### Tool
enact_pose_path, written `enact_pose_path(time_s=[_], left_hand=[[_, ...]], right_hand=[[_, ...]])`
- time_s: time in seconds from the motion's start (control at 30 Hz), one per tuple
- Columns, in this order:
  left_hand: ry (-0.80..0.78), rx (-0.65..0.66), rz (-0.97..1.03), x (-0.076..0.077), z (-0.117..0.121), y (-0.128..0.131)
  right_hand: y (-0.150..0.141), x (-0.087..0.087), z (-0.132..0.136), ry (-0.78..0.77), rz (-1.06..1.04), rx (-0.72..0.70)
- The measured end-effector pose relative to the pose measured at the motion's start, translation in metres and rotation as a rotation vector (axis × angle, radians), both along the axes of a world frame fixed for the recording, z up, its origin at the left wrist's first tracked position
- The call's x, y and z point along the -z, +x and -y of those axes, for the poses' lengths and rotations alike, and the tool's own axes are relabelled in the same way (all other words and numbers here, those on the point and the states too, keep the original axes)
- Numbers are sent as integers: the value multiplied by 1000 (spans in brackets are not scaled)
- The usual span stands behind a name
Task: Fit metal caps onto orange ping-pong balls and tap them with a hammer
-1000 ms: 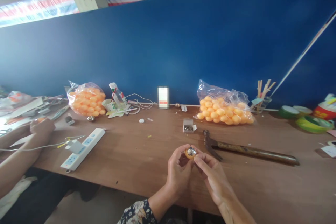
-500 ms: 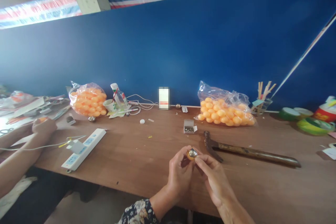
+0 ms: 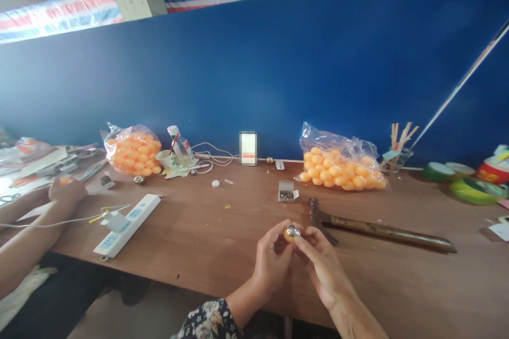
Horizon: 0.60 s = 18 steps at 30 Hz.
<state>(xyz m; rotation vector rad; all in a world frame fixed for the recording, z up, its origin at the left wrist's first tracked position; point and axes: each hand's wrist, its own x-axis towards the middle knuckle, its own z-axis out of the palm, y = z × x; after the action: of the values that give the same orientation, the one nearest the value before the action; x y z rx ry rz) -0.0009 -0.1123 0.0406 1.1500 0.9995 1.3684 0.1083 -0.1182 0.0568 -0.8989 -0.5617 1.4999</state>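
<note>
An orange ping-pong ball (image 3: pixel 291 234), partly covered with shiny silver thumbtack heads, is held over the table's near part. My left hand (image 3: pixel 272 254) is closed around its left side. On the other side, the thumb and bent fingers of my right hand (image 3: pixel 323 262) press against the silver-covered part; whether a loose thumbtack is between them is too small to tell. Just beyond my hands stands a small lidded box (image 3: pixel 286 194) of metal thumbtacks. A claw hammer (image 3: pixel 369 228) lies to the right, its head close to my right fingers.
Bags of orange balls stand at the right (image 3: pixel 340 169) and left (image 3: pixel 133 153) along the blue partition (image 3: pixel 246 74). A white power strip (image 3: pixel 127 226) lies left, near a co-worker's hands (image 3: pixel 66 190). Rolls of tape (image 3: pixel 477 190) and a cup of sticks (image 3: pixel 398 156) sit at the right.
Both hands stay in nearly the same place with the ball between them. The ball and my fingers have shifted only slightly.
</note>
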Motion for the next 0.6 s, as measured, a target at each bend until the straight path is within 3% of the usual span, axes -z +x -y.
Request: enact_pose_path(time_s=[0.17, 0.43, 0.5, 0.6], left_hand=[[-115, 94, 170, -11, -1, -5], [-213, 71, 267, -17, -1, -5], [-209, 53, 244, -16, -2, -4], [-206, 3, 207, -10, -5, -6]], right_hand=[[-3, 0, -2, 2, -32, 23], [-2, 19, 4, 32, 27, 56], [-7, 13, 2, 44, 63, 33], [-2, -16, -17, 59, 174, -12]])
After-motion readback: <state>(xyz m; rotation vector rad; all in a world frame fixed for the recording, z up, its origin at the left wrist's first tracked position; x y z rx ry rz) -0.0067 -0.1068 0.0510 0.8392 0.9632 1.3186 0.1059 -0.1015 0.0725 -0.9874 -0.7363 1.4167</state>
